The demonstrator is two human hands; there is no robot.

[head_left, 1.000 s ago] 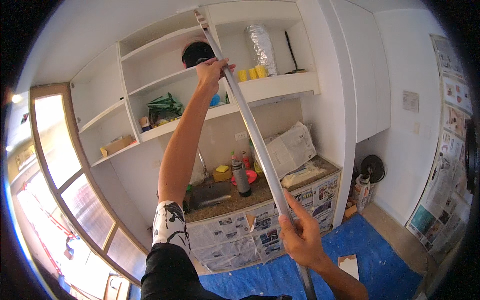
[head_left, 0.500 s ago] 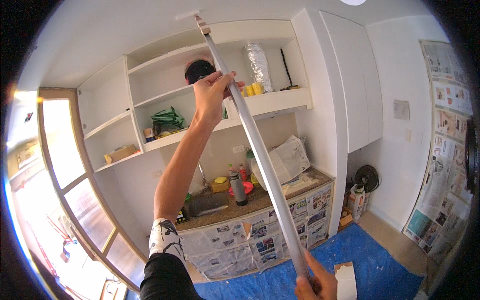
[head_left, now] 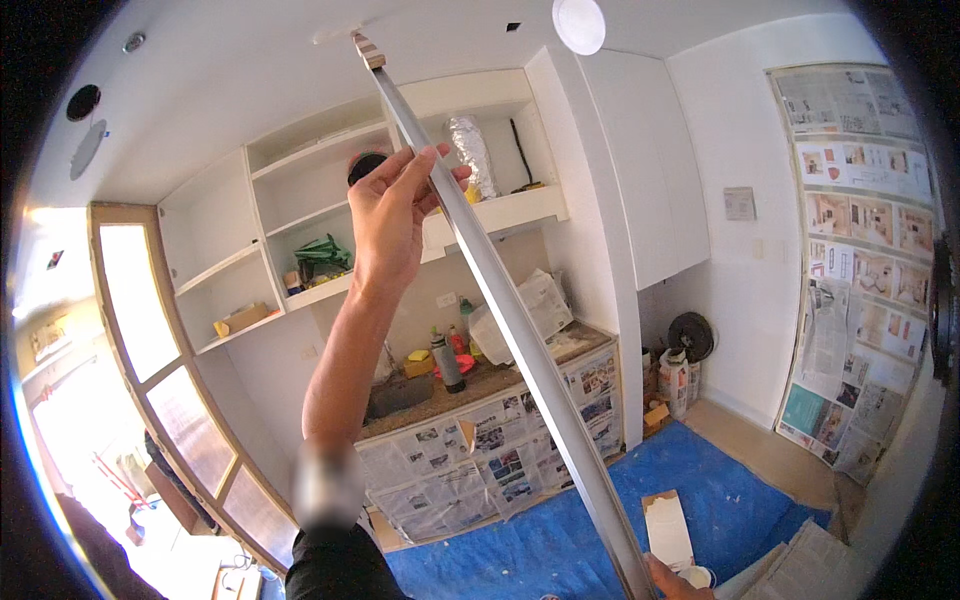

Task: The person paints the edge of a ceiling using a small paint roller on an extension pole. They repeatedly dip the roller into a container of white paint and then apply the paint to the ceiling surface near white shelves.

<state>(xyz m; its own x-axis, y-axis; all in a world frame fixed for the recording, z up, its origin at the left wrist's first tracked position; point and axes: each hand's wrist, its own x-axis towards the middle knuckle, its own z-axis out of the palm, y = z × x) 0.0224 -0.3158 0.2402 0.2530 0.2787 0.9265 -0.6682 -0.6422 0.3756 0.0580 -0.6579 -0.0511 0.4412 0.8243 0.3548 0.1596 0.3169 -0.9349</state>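
A long silver metal bar (head_left: 515, 325) slants across the view from the ceiling down to the lower edge. At its top sits a small brownish, striped end piece (head_left: 370, 52), close beside a whitish smear on the ceiling; whether it touches cannot be told. My left hand (head_left: 392, 215) grips the bar's upper part between thumb and fingers, with some fingertips reaching past its far side. Low in the view, my right hand (head_left: 678, 582) holds the bar near its bottom end. Most of that hand is cut off by the frame.
White open shelves (head_left: 310, 165) hang behind the bar, above a counter (head_left: 490, 395) with a sink and bottles. A blue sheet (head_left: 725, 480) covers the floor, with a white board (head_left: 668, 530) on it. A round ceiling light (head_left: 579, 25) is at upper right; a framed door (head_left: 145, 300) stands left.
The view has swung up and to the right, showing more ceiling. In the picture, the bar's top has shifted left and slightly down, and my right hand sits lower. Both hands keep their hold.
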